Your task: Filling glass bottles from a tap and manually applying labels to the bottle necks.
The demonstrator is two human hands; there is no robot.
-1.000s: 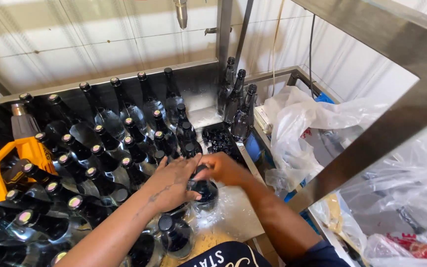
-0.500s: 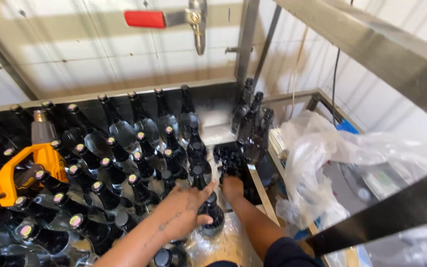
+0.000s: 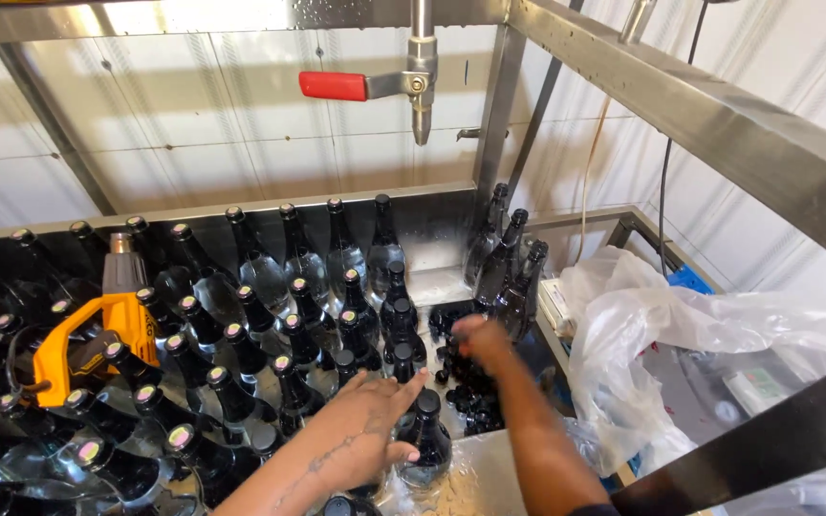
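Both hands splitting now: left hand [image 3: 367, 425] staying flat, open against the dark bottle [image 3: 424, 435] near the front edge; right hand [image 3: 483, 344] reaching into black caps [image 3: 470, 387], grip unclear.

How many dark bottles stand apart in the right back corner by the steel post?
3: a rear bottle nearest the post, a middle bottle, and a front bottle just beyond the right hand. More may hide behind them.

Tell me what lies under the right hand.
The blurred right hand reaches onto a heap of small black caps on the wet steel tabletop, beside dark glass bottles. What its fingers grip is hidden. The left hand rests against a capped dark bottle.
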